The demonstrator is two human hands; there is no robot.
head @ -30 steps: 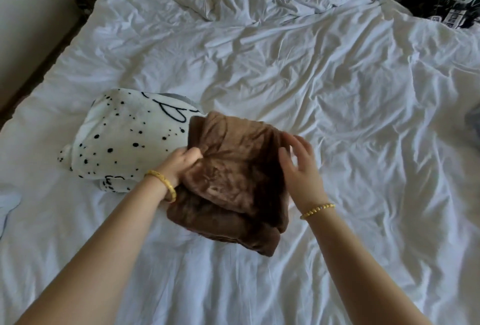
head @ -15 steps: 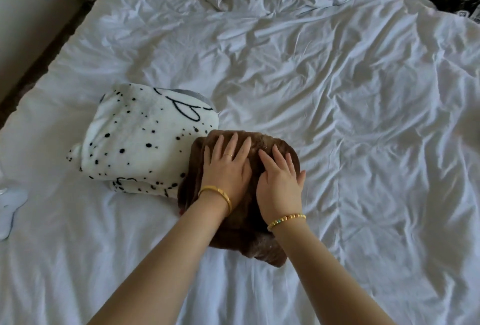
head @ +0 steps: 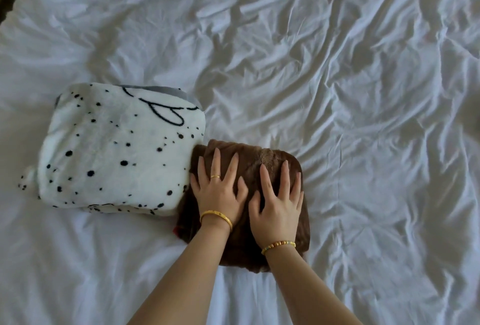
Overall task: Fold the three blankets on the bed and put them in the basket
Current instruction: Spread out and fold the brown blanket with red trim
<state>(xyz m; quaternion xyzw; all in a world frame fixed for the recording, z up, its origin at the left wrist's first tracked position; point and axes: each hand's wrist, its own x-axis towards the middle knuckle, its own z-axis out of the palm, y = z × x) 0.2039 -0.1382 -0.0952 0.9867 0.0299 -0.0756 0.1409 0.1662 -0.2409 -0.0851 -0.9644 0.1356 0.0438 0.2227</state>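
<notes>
I see the left hand (head: 219, 192) lying flat on the folded brown blanket (head: 272, 158). Its fingers are straight and spread wide, and they press down on the soft top. The right hand (head: 276, 207) lies flat just beside it, fingers spread too, pressing the same blanket. The brown blanket sits on the white bed sheet (head: 337, 90), near the middle of the bed. A folded white blanket with black dots (head: 117, 148) lies on its left side, and the two blankets touch. I see a gold bangle (head: 217, 216) on the left wrist and a bead bracelet (head: 278, 246) on the right wrist.
</notes>
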